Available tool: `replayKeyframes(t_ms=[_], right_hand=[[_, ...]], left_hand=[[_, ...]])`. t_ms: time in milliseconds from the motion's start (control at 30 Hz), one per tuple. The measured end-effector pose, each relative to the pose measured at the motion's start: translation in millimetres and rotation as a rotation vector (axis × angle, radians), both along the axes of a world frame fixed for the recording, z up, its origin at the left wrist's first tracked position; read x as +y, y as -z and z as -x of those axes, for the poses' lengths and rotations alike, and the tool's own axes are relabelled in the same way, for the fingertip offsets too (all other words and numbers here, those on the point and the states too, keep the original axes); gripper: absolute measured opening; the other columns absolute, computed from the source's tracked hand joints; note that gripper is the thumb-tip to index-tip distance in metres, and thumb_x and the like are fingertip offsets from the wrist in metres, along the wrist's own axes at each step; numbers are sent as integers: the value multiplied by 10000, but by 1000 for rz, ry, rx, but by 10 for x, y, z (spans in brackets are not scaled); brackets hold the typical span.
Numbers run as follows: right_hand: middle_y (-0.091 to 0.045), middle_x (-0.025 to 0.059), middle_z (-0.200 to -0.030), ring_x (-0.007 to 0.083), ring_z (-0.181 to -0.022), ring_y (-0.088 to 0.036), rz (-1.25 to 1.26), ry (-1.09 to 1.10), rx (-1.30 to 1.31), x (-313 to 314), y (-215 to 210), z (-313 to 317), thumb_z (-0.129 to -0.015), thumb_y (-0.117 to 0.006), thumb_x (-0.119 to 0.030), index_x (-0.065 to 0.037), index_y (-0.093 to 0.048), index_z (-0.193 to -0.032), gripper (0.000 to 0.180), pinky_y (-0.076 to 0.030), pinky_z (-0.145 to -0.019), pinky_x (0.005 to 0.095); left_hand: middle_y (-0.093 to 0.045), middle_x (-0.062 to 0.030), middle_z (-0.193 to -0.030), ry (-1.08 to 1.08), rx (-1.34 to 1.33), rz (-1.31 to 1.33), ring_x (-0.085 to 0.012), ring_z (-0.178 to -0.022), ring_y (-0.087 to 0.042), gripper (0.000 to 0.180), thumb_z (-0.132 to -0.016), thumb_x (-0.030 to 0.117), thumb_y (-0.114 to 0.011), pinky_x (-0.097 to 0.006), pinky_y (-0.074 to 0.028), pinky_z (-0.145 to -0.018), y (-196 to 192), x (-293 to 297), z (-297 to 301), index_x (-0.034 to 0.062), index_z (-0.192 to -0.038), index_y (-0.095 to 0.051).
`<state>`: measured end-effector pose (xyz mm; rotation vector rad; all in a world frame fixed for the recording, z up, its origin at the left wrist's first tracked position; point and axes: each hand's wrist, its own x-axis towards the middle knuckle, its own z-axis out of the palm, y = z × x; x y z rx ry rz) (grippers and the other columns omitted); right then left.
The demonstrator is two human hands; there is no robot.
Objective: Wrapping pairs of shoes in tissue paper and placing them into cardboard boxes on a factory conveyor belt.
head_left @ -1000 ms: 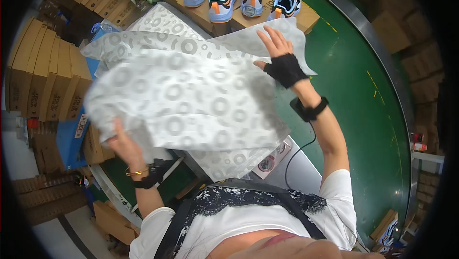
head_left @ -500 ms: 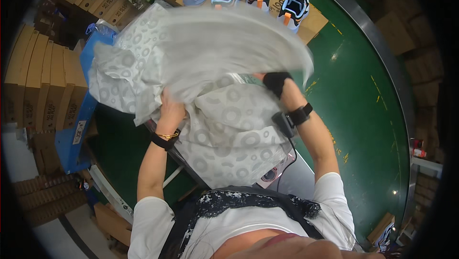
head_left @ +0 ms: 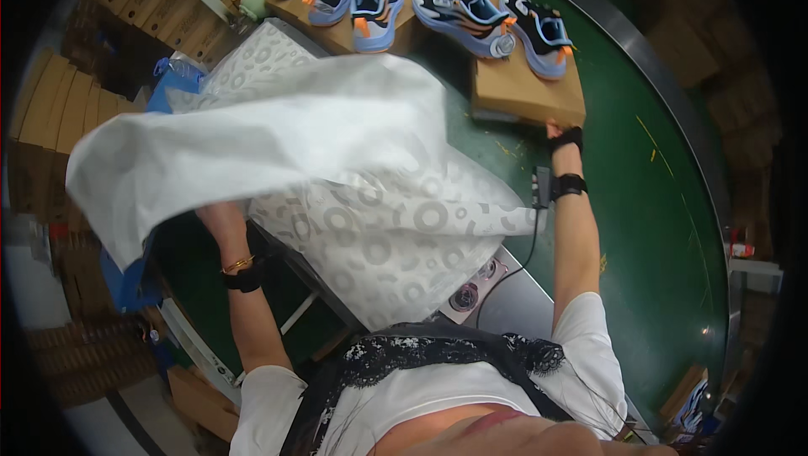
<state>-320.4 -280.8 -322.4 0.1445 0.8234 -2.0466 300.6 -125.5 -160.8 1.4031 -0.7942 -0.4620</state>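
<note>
Paper (head_left: pixel 278 140) billows across the centre-left of the frame; I judge it light, limp and easily creased, best pinched softly along an edge. It looks whitish and blurred where raised. Ring-printed sheets (head_left: pixel 379 237) in grey lie below it, mid-frame. The left hand (head_left: pixel 224 222) is partly under it, left of centre; its fingers are hidden, so I cannot tell its grip. Right of centre, the right hand (head_left: pixel 565 138) meets the near edge of a brown box (head_left: pixel 509 88), stiffer by my guess; whether it grips, I cannot tell. Two shoes (head_left: pixel 463 22) sit on that box, upper right.
</note>
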Motion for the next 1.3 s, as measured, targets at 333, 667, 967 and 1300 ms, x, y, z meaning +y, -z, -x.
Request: replayKeyframes(t_ms=[333,667,967,1300], right_hand=[[-558,96,-899,255,-678,-553,-415,220,78,3525,213,2369,-796,-510,-270,-89,-494,-1004,276,-484,-530,294],[-476,188,-1054,334,-1025,-423,-1123,738,2016,5003,-973,1350,-687,-594,-86,5,-464,-1056,402,-339,-879,399],[-529,135,-923,298,-882,-512,-404,185,2121,3153,-1234,714,-704,-618,-146,-22,-535,-837,200,-419,-770,354],[-443,196,-1175,308,-1091,-433,-369,-763,1973,732,-363,-579,-729,-589,-348,22,-427,-1142,577,-352,-919,345]], left_hand=[[-544,-124,-1015,-71,-165,301,-181,-881,-530,345,-810,166,-531,-285,-415,-769,-637,196,522,-98,-1026,-481],[-563,-186,-894,47,-947,188,-326,-836,-542,270,-770,128,-551,-330,-408,-744,-449,235,1405,-14,-992,-488],[-538,-59,-873,158,-207,-103,-143,-754,-484,223,-743,35,-523,-256,-392,-694,-208,82,899,-50,-949,-499],[-543,-75,-919,186,-477,-241,-141,-809,-499,300,-731,45,-589,-253,-396,-735,-163,270,1046,-15,-1002,-473]])
